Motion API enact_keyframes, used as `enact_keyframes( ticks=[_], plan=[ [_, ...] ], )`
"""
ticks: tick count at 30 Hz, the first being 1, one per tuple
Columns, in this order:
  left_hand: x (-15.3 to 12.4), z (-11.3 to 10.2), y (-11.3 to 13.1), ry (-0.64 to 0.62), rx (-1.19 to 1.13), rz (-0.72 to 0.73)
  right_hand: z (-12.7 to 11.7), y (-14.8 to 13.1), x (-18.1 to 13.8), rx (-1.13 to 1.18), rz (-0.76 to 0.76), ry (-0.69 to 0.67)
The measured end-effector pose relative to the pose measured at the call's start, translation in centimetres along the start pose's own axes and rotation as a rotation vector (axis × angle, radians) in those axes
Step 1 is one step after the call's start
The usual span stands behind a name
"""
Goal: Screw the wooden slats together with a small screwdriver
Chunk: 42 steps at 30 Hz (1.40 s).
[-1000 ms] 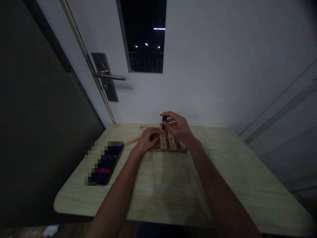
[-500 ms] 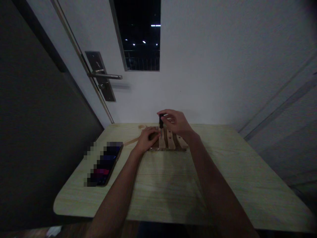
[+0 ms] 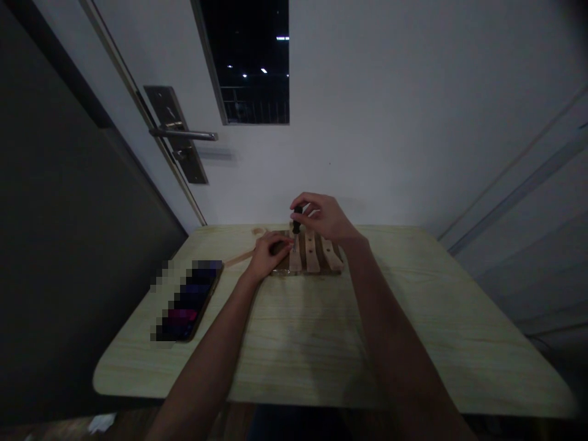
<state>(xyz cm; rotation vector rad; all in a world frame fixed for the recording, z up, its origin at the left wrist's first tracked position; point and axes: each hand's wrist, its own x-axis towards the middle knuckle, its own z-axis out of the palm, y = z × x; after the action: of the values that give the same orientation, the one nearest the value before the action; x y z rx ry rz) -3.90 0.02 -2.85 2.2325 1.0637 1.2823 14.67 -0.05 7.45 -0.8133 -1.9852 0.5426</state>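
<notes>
Currently, right hand: the right hand (image 3: 328, 217) pinches a black-handled screwdriver (image 3: 296, 221) between thumb and fingertips, the fingers curled close around its top.
Screwdriver: nearly upright, its thin shaft running down from the right fingers to the leftmost pale strip, beside the left fingertips.
Left hand: the left hand (image 3: 265, 257) lies low over the board's left end, thumb and forefinger converging near the shaft with a gap behind them; whether they pinch anything, I cannot tell.
Wooden strips: three pale, wavy wooden strips (image 3: 312, 262) with small dark holes, side by side below the right fingers.
Board: a flat brown board (image 3: 283, 267) under the strips, its near edge shiny.
Loose piece: a narrow, straight tan strip (image 3: 239, 258), left of the left fingers.
Phone: a dark rectangular phone (image 3: 198, 300), screen lit, nearer the wearer than the left fingers.
Tabletop: a pale, wood-grained tabletop (image 3: 404, 318) beneath both hands.
Room: dim; beyond the fingers, a white door (image 3: 367, 135) with a metal lever handle (image 3: 197, 135) and a dark window (image 3: 257, 67).
</notes>
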Motion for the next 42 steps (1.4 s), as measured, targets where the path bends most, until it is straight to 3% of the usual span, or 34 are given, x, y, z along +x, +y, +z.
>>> enact_keyframes(
  ticks=[14, 21, 29, 42],
  plan=[
    [0.0, 0.0, 0.0, 0.020, -0.020, -0.006, -0.5, -0.7, -0.4, -0.058, -0.038, -0.084],
    [0.0, 0.0, 0.2, 0.024, -0.014, -0.005, 0.3, -1.1, -0.3, 0.050, -0.054, -0.163],
    [0.0, -0.2, 0.6, 0.003, 0.010, -0.017, 0.0, -0.7, -0.5, 0.020, 0.016, -0.102],
    [0.0, -0.2, 0.5, -0.002, -0.003, -0.014, -0.3, -1.0, -0.4, -0.048, 0.000, -0.099]
  ],
)
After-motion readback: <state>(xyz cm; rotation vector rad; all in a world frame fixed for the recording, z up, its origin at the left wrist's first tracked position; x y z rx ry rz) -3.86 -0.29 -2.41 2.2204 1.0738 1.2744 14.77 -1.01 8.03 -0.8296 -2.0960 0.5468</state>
